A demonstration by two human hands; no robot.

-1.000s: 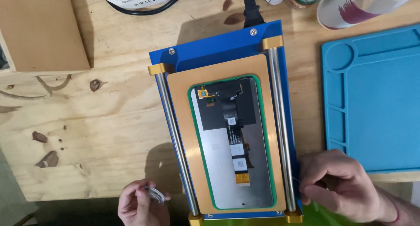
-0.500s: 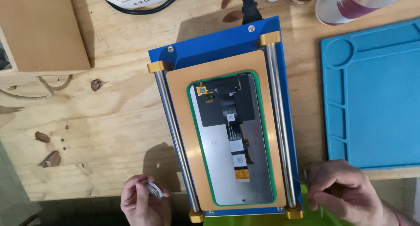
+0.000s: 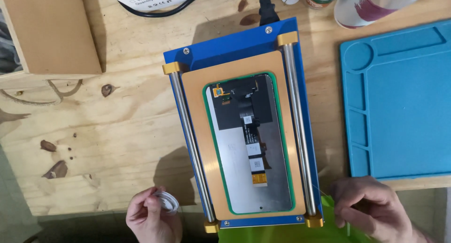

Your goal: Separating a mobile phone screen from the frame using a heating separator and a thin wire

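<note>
the flat blue metal machine with an orange pad and two steel rails (image 3: 244, 50) lies in the middle of the pale plywood desk (image 3: 117, 144), long axis running from 12 to 6 o'clock with a slight tilt. a phone screen panel lying back side up, grey and black with a ribbon cable (image 3: 246, 144), sits inside the green-edged recess of the orange pad, between the rails.

left hand (image 3: 152, 217) is at 7 o'clock, just off the machine's near left corner, at the desk's front edge. its grip is clenched on a small white spool (image 3: 168, 201), held between thumb and fingers.

right hand (image 3: 373, 210) is at 5 o'clock, just beside the machine's near right corner and its brass rail end. fingers are curled with the tips pinched together; what they hold is too fine to tell. a bright green sheet (image 3: 300, 231) lies under this hand, along the machine's near edge.

a black power cable (image 3: 265, 8) plugs into the machine's far end at 12 o'clock. a blue silicone work mat with moulded compartments (image 3: 404, 106) lies at 3 o'clock, apart from the machine. a brown cardboard box (image 3: 51, 27) is at 10 o'clock.
</note>
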